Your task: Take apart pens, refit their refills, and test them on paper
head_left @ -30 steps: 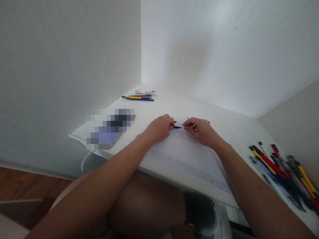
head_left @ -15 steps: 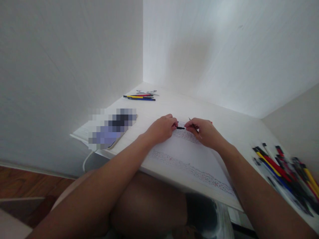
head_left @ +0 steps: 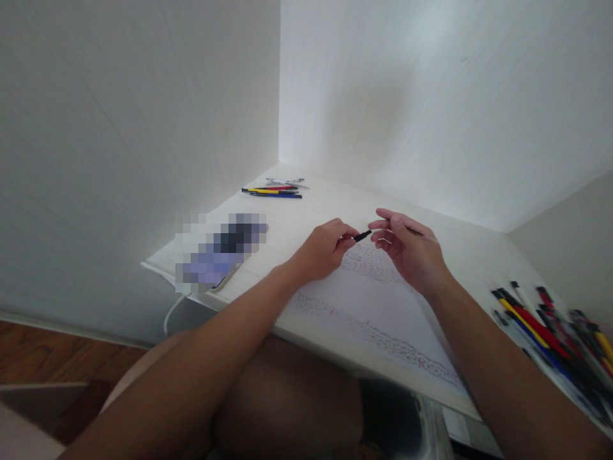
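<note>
Both my hands hover over a white sheet of paper (head_left: 373,300) marked with rows of red and dark scribbles. My left hand (head_left: 323,250) is closed in a pinch on a short black pen piece (head_left: 363,236) that points toward the right hand. My right hand (head_left: 412,249) is raised just right of it with loosely curled fingers. Its thumb and forefinger meet the tip of the black piece. A thin dark pen part (head_left: 412,229) seems to lie across those fingers, but it is too small to name.
Several red, yellow, blue and black pens (head_left: 550,326) lie in a heap on the white table (head_left: 454,255) at the right. A few more pens (head_left: 272,190) sit in the far corner. A pixelated flat object (head_left: 220,249) lies by the table's left edge. Walls close in behind.
Both hands have lifted off the paper. The right hand's fingers have spread, and the black piece now sticks up between the two hands.
</note>
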A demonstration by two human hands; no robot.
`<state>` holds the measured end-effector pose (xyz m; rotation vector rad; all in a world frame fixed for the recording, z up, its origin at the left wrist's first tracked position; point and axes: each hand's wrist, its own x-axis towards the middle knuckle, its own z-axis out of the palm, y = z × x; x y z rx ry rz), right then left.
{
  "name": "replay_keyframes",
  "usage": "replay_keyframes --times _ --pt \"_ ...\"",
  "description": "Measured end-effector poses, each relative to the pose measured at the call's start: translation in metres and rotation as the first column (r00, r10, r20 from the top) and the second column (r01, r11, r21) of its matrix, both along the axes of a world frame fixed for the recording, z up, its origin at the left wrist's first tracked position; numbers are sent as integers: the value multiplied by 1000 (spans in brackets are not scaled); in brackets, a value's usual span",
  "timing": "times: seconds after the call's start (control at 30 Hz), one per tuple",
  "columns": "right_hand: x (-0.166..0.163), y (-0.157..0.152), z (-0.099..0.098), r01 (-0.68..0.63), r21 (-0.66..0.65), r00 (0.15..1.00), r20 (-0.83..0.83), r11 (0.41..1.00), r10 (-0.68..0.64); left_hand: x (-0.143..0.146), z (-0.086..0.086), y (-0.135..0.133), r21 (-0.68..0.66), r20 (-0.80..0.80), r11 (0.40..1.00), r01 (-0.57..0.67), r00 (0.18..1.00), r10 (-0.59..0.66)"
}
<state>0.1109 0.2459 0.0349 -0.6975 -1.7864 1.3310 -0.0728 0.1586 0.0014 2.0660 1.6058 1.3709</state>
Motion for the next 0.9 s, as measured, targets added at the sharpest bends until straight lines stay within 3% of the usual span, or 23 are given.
replay_keyframes --times 0.2,0.47,0.67,0.9 --pt "5 1 8 -72 -133 997 -20 988 70 -1 1 0 9 3 1000 17 1000 -17" --pt "0 0 3 -92 -141 995 -54 986 85 0 -1 1 15 -14 999 46 999 -46" --pt "4 1 9 -36 -103 997 -67 994 29 0 -1 0 16 -8 999 38 999 -38" --pt "3 0 3 -124 -108 991 40 986 129 1 -1 -1 2 -25 999 54 998 -54"
